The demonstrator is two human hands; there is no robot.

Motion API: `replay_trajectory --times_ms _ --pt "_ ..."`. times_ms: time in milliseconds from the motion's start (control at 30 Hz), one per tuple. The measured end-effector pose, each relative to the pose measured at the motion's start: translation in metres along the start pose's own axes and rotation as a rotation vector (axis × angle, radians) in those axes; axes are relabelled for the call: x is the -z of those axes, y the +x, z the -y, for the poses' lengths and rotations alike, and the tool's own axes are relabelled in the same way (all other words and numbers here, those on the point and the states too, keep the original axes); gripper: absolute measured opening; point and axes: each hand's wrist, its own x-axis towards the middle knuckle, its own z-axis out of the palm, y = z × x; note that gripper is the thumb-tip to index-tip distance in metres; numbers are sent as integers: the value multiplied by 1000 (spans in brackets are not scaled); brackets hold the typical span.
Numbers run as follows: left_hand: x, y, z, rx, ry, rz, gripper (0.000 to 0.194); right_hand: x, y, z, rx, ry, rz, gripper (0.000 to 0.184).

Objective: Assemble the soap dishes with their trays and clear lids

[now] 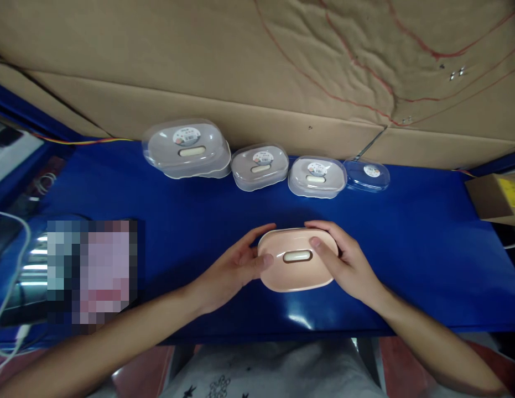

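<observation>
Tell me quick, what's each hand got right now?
Left hand: holding the left end of the peach oval piece.
Right hand: holding its right end, thumb on top.

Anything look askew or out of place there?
The rightmost clear lid lies on the blue table, no box visible beneath; the other lids in that row cover grey boxes. The held pink box looks intact.

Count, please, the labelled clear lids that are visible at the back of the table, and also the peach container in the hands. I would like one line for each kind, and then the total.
Labelled clear lids: 4
Peach container, held by left hand and right hand: 1
Total: 5
</observation>
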Motion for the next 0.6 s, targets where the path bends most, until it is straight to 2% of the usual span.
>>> replay_trajectory --times_ms 67,133,200,300,367,467,533,600 --pt "1 1 -3 63 -55 -2 62 2 1 -1 -16 16 13 39" --pt "2 2 -5 85 -75 -1 57 10 6 -6 -17 31 -22 43" --pt "2 3 -6 88 -109 -24 53 25 17 -18 22 -35 -172 44" --pt "3 6 -8 100 -204 -84 45 57 40 -43 142 -413 -516 41" --pt "3 7 -10 120 -260 -125 41 77 55 -61 172 -619 -596 47" --pt "2 7 -14 143 -308 -159 39 95 66 -81 84 -802 -527 62" --pt "1 7 -17 147 -320 -155 40 99 65 -86 26 -883 -456 68" --pt "0 6 -19 147 -328 -144 41 100 61 -85 -5 -906 -439 73"
